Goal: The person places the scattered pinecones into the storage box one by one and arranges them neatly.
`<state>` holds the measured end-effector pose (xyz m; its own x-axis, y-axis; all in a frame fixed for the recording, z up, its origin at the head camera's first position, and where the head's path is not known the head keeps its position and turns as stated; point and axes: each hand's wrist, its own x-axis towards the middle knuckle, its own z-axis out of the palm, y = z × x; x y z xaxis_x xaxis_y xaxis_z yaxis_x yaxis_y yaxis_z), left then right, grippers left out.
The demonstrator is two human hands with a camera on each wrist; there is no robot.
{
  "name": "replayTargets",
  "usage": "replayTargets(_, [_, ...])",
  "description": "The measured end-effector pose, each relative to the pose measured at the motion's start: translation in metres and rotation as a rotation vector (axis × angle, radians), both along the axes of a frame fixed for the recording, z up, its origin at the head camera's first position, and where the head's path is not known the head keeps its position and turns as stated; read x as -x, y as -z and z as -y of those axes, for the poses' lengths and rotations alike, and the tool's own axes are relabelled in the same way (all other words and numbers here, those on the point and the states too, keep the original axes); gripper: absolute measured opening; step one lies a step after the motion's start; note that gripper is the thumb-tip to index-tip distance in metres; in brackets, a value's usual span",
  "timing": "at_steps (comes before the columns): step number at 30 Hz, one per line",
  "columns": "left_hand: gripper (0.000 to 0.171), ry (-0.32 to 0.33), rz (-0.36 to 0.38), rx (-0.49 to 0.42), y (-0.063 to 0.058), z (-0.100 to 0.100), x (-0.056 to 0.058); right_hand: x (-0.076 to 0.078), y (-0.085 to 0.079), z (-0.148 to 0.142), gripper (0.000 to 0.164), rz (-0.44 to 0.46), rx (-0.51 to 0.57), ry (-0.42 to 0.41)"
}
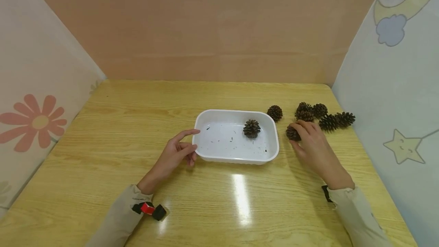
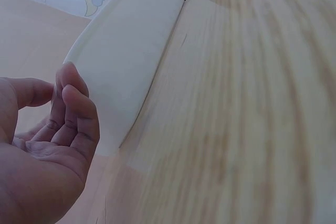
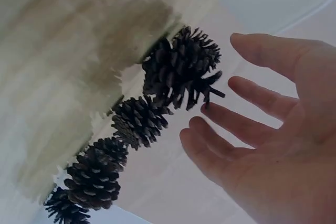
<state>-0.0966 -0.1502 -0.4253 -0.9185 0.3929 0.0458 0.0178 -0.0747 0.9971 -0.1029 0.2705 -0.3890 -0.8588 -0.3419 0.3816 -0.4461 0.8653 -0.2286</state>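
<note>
A white rectangular plastic tray (image 1: 223, 156) stands on the table, with one brown pine cone (image 1: 252, 129) inside toward its right end. My left hand (image 1: 175, 151) holds the tray's left end, index finger and thumb at the rim and the other fingers bent below. To the right of the tray, my right hand (image 1: 313, 146) reaches over a pine cone (image 1: 292, 134), partly hidden by the fingers. In the right wrist view, the fingers (image 3: 231, 119) are spread apart beside the nearest pine cone (image 3: 181, 69), with a gap between it and the thumb.
Several more pine cones (image 1: 329, 122) cluster beyond my right hand, and a single pine cone (image 1: 274, 113) lies by the tray's far right corner. Small dark scraps are scattered on the tray floor. Patterned panels (image 1: 394, 98) border the wooden table (image 1: 113, 136) at the sides.
</note>
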Motion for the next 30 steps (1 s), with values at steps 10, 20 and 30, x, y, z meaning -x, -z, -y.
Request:
replayTargets(10, [0.05, -0.005, 0.014, 0.004, -0.002, -0.002, -0.002, -0.007, 0.005, -0.008, 0.059, 0.121, 0.002, 0.06])
replayTargets(20, [0.05, -0.015, 0.002, 0.015, -0.003, 0.0, -0.002, -0.007, 0.005, -0.01, 0.059, 0.16, 0.018, 0.05])
replayTargets(30, [0.05, -0.011, 0.005, 0.023, -0.002, -0.001, -0.002, -0.006, 0.007, -0.011, 0.056, 0.13, 0.028, 0.035])
